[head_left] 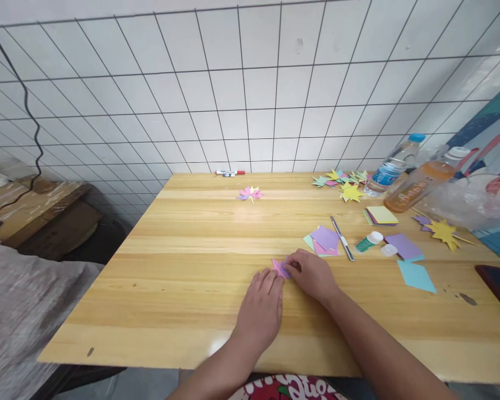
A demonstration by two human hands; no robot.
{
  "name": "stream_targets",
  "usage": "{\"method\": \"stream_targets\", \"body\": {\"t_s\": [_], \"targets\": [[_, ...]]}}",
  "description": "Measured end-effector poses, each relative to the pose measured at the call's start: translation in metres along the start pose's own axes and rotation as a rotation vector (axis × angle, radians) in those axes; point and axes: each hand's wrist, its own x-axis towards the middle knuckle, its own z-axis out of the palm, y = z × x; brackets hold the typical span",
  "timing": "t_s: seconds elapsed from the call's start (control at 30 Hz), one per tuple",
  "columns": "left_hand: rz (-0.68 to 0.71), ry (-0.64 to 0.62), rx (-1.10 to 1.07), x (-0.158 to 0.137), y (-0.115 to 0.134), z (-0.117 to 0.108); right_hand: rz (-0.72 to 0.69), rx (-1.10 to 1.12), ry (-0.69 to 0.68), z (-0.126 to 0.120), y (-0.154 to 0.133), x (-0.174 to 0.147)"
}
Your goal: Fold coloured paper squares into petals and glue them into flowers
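My left hand [260,305] lies palm down on the table, its outstretched fingers against the lower left edge of a small pink folded paper piece [278,268]. A purple paper piece [284,271] overlaps the pink one on its right side. My right hand [312,273] pinches this purple part between thumb and fingertips, hiding some of it. Just beyond the right hand, loose purple, pink and green paper squares [325,239] lie in a small heap. A utility knife [342,239] rests to their right.
A glue stick [369,241] lies beside its white cap [389,250]. Farther right are a sticky-note stack [382,215], a blue sheet [416,276] and two bottles, one clear [394,166], one orange [425,180]. Paper stars [351,192] and markers [230,173] lie toward the wall.
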Motion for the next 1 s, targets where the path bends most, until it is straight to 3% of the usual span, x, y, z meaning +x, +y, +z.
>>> {"method": "stream_targets", "body": {"t_s": [0.6,1.0], "targets": [[0.013,-0.055,0.033,0.0,0.0,-0.003,0.016,-0.021,-0.018,0.0,-0.003,-0.002],[-0.012,-0.071,0.034,-0.002,0.001,-0.002,0.127,-0.053,-0.097,-0.002,-0.003,0.01]]}}
